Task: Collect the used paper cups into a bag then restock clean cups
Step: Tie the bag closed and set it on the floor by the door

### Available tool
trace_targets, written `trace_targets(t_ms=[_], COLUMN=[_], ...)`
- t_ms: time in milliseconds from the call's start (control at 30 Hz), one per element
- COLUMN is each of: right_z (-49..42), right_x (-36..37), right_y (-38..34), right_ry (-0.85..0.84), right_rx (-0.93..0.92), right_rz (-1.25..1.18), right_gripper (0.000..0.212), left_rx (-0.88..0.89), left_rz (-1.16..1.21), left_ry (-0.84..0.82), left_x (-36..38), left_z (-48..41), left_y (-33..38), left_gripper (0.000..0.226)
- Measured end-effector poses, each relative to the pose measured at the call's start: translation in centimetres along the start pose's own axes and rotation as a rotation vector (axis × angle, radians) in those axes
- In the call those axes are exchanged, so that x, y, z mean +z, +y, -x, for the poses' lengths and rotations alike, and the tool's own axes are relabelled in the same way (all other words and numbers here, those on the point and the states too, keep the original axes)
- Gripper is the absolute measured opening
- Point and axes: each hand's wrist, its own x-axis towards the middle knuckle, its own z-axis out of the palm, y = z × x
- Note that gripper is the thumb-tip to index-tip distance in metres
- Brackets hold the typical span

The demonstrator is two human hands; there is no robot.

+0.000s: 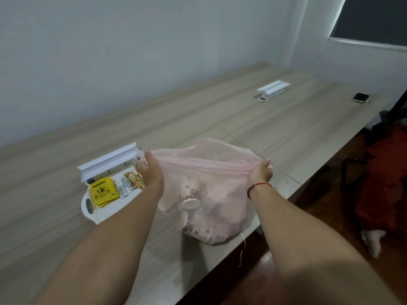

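In the head view, the pink bag (211, 194) stands on the near edge of the wooden surface (264, 119), almost over the floor. It is thin and half transparent, and used paper cups (190, 203) show through its wall. The bag looks rather full.

The left grip (147, 170) is a bare hand clenched on the left side of the bag's mouth. The right grip (261, 173), with a red thread bracelet (256, 187) on the wrist, pinches the right side. The rim is pulled tight between them. I think this is to keep the mouth under control, either to open it for one more cup or to gather it for closing; I cannot tell which. Something clear and blurred is near the left fingers, and I cannot name it.

Just left of the bag lies a white tray (92, 213) with a handle hole, probably the drinks corner. It holds yellow packets (103, 191), white sachets (124, 190) and gold wrapped sweets (133, 179). The top word on the yellow packet reads like "sunshine"; the smaller print is too blurred. Behind the tray an open socket box (110, 161) rises from the surface, and a second socket box (273, 88) stands far away. A dark phone (361, 97) lies near the far corner.

I see no clean cups, so the restocking seems not yet begun.
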Motion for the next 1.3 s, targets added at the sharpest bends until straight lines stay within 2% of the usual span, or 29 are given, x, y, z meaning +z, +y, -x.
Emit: trace_targets(t_ms=[100, 167, 200, 233, 300, 333, 433, 500, 567, 633, 733, 767, 867, 933, 967, 1067, 1233, 1300], right_z=[0.7, 0.9, 0.4, -0.2, -0.3, 0.1, -0.6, -0.1, 0.2, 0.6, 0.6, 0.6, 0.6, 0.9, 0.8, 0.7, 0.9, 1.3], right_x=[0.1, 0.1, 0.0, 0.2, 0.3, 0.3, 0.0, -0.3, 0.0, 0.5, 0.7, 0.5, 0.4, 0.4, 0.4, 0.4, 0.8, 1.1], right_y=[0.3, 0.7, 1.4, 2.1, 2.6, 2.4, 2.0, 1.7, 1.8, 1.7, 1.9, 2.1, 3.2, 3.9, 4.1, 3.7, 1.2, 0.6], right_ry=[-0.077, -0.167, -0.211, -0.227, -0.199, -0.150, 0.006, 0.002, 0.032, 0.057, -0.080, -0.113, -0.150, -0.151, -0.125, -0.019, 0.015, 0.008], right_rx=[0.112, 0.161, 0.163, 0.168, 0.172, 0.171, 0.103, 0.063, 0.055, 0.067, 0.035, 0.006, -0.192, -0.310, -0.345, -0.422, -0.335, -0.331], right_rz=[-0.048, -0.005, 0.065, 0.133, 0.231, 0.254, 0.236, 0.211, 0.156, 0.093, 0.191, 0.267, 0.612, 0.720, 0.735, 0.658, 0.262, 0.213], right_gripper=[0.092, 0.105, 0.106, 0.102, 0.064, 0.047, 0.046, 0.046, 0.048, 0.058, 0.082, 0.079, 0.042, 0.039, 0.046, 0.057, 0.050, 0.048], left_rx=[0.027, 0.018, 0.024, 0.053, 0.100, 0.071, -0.166, -0.272, -0.317, -0.252, -0.105, -0.072, 0.065, 0.133, 0.157, 0.273, 0.319, 0.286], left_rz=[-0.015, -0.150, -0.298, -0.440, -0.531, -0.432, -0.020, 0.140, 0.171, 0.104, -0.038, -0.085, -0.258, -0.367, -0.410, -0.543, -0.608, -0.586], left_ry=[-0.210, -0.287, -0.300, -0.309, -0.244, -0.179, 0.096, 0.168, 0.150, 0.099, -0.018, -0.067, -0.201, -0.244, -0.235, -0.201, -0.180, -0.202], left_x=[0.7, 1.4, 1.7, 2.0, 3.1, 3.5, 3.9, 4.0, 4.1, 4.3, 4.3, 4.3, 3.8, 3.3, 3.1, 2.3, 2.0, 2.3], left_z=[2.0, 1.9, 1.7, 1.7, 2.0, 2.2, 1.7, 1.2, 1.3, 1.4, 1.5, 1.7, 2.7, 2.6, 2.4, 2.1, 2.1, 2.1], left_y=[-1.7, -2.9, -3.3, -3.6, -3.8, -3.7, -2.5, -2.0, -1.6, -1.7, -2.3, -2.5, -3.2, -3.9, -4.3, -4.9, -4.6, -4.4], left_gripper=[0.104, 0.123, 0.120, 0.106, 0.070, 0.059, 0.056, 0.058, 0.059, 0.055, 0.054, 0.059, 0.074, 0.074, 0.066, 0.024, 0.026, 0.030])
